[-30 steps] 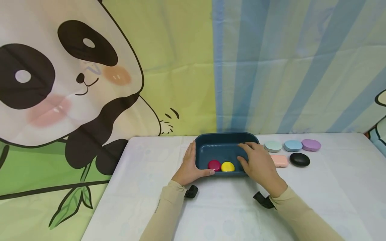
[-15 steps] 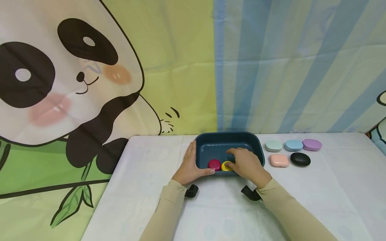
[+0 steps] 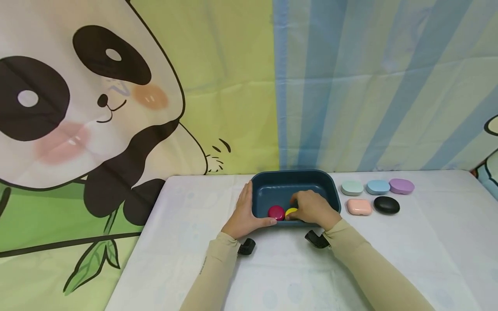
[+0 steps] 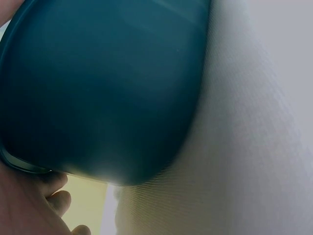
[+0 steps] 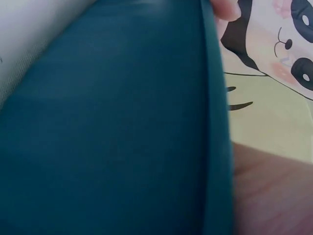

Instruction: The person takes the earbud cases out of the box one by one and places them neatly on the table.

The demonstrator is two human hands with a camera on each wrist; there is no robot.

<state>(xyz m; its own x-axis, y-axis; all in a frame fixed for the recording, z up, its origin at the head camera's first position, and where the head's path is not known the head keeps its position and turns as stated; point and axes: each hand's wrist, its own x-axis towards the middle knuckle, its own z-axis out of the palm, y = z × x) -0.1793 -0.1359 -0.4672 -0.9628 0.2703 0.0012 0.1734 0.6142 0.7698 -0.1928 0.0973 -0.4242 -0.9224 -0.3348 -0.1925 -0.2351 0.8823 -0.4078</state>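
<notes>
A dark blue rectangular tub [image 3: 272,190] sits on the table, and my left hand [image 3: 249,214] holds its near left corner. The left fingers lie along the outside of the left wall, with the thumb at the front rim. Inside the tub, my right hand [image 3: 313,209] pinches a glossy yellow round piece [image 3: 290,211], partly covered by the thumb and fingers. Just left of it lies a similar magenta round piece [image 3: 276,212]. The left wrist view shows mostly the tub's outer wall [image 4: 107,88]; in the right wrist view the wall [image 5: 112,107] hides the held piece.
Right of the tub stand a mint oval piece [image 3: 352,188], a light blue one [image 3: 378,187] and a purple one [image 3: 402,186]. In front of them lie a pink piece [image 3: 359,207] and a black oval one [image 3: 387,205]. A printed panda curtain [image 3: 225,86] hangs behind the table.
My right hand has moved left and down inside the tub, from its right side onto the yellow piece, and the fingers have closed round it. The left hand stays at the corner.
</notes>
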